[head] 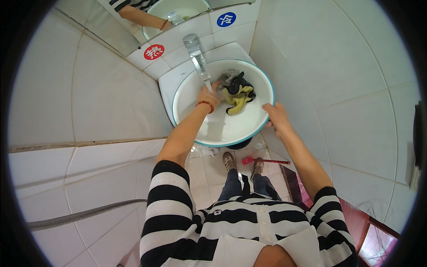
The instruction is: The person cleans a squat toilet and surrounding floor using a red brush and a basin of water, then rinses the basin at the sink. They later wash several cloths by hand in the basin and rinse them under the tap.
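Note:
A white basin (245,125) with a teal rim rests on the white washbasin (166,82), under a chrome faucet (197,55). Water runs from the spout onto my left hand (210,94), which is inside the basin at the left edge of a wet bundle. That bundle holds a yellow-and-black knit glove (238,100) and a grey cloth (229,76). Whether my left fingers grip any of it is hidden by water and blur. My right hand (277,116) clasps the basin's right rim, thumb on top and fingers beneath.
A mirror (130,30) hangs above the faucet, and tiled walls (293,86) close in on both sides. On the floor by my shoes is a red-handled tool (267,161). A dark bucket (241,144) shows partly beneath the basin. A corrugated hose (90,212) crosses the left wall.

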Demonstrator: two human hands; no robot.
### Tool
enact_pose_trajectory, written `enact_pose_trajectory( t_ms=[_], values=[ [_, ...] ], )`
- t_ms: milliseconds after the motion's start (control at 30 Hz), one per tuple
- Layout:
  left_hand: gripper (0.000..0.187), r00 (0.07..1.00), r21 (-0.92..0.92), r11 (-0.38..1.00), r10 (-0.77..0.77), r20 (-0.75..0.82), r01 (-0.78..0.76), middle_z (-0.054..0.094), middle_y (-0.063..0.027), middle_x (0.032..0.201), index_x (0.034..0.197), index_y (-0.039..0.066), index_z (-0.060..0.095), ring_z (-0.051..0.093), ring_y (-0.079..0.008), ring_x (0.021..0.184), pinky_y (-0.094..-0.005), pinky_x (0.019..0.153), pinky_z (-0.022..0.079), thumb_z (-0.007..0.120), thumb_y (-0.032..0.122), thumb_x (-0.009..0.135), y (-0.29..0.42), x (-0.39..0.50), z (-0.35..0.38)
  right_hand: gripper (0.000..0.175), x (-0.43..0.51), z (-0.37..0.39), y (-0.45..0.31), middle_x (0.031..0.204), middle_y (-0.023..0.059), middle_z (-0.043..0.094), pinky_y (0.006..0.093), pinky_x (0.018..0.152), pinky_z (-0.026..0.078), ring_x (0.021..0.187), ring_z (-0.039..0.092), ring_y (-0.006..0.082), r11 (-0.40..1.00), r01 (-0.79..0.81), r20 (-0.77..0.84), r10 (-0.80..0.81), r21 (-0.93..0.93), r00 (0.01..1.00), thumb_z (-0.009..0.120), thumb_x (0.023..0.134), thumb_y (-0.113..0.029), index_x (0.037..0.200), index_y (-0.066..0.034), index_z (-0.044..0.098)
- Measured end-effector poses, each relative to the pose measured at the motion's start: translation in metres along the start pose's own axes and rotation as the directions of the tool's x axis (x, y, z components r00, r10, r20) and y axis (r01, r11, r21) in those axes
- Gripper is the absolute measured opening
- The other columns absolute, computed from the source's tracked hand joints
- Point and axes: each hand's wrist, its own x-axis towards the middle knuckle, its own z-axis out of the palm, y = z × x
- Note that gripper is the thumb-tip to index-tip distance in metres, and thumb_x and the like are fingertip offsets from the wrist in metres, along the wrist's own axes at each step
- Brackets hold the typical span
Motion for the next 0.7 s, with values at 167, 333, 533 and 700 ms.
enact_pose_trajectory(
  t_ms=[167, 333, 533, 700],
  values=[
    [0.058, 0.899, -0.66, 0.626, -0.174, 0.403, 0.417, 0.054, -0.0168, 0.11, 0.119, -0.002, 0.045, 0.054, -0.0255, 0.098, -0.0331, 0.086, 0.042, 0.053, 0.042, 0.082, 0.038, -0.012, -0.006, 0.04, 0.003, -0.009, -0.018, 0.093, 0.0166, 0.058, 0.0331, 0.058, 0.051, 0.081, 0.059, 0.0243, 0.992, 0.039, 0.072, -0.031, -0.116, 0.997, 0.048, 0.078, -0.021, 0.107, 0.0069, 0.048],
    [0.049, 0.959, -0.78, 0.602, 0.08, 0.271, 0.17, 0.058, -0.0113, 0.099, 0.107, -0.001, 0.052, 0.056, -0.0178, 0.087, -0.0282, 0.074, 0.045, 0.058, 0.039, 0.08, 0.071, -0.051, -0.084, 0.054, 0.02, -0.024, -0.04, 0.113, 0.0151, 0.051, 0.0337, 0.075, 0.049, 0.103, 0.05, 0.0229, 0.817, 0.518, -0.152, -0.562, -0.255, 0.813, 0.051, 0.083, -0.037, 0.122, -0.001, 0.04],
    [0.04, 0.962, -0.9, 0.425, 0.273, 0.025, -0.098, 0.059, -0.008, 0.092, 0.103, 0.0, 0.054, 0.056, -0.016, 0.084, -0.0285, 0.074, 0.045, 0.06, 0.032, 0.08, 0.119, -0.086, -0.146, 0.047, 0.057, 0.023, -0.044, 0.118, 0.0083, 0.048, 0.0364, 0.085, 0.044, 0.109, 0.045, 0.0185, 0.911, -0.039, 0.372, -0.128, 0.411, 0.919, 0.047, 0.087, -0.038, 0.12, -0.0051, 0.041],
    [0.044, 0.918, -0.433, 0.839, 0.176, -0.355, -0.328, 0.06, -0.0213, 0.09, 0.099, 0.006, 0.057, 0.057, -0.037, 0.086, -0.0407, 0.074, 0.045, 0.051, 0.046, 0.08, 0.13, -0.078, -0.103, 0.039, 0.057, 0.065, -0.021, 0.116, 0.0071, 0.047, 0.0357, 0.084, 0.045, 0.107, 0.046, 0.0172, 0.723, 0.356, 0.476, -0.67, 0.592, 0.57, 0.042, 0.09, -0.033, 0.119, -0.0089, 0.04]
  ],
)
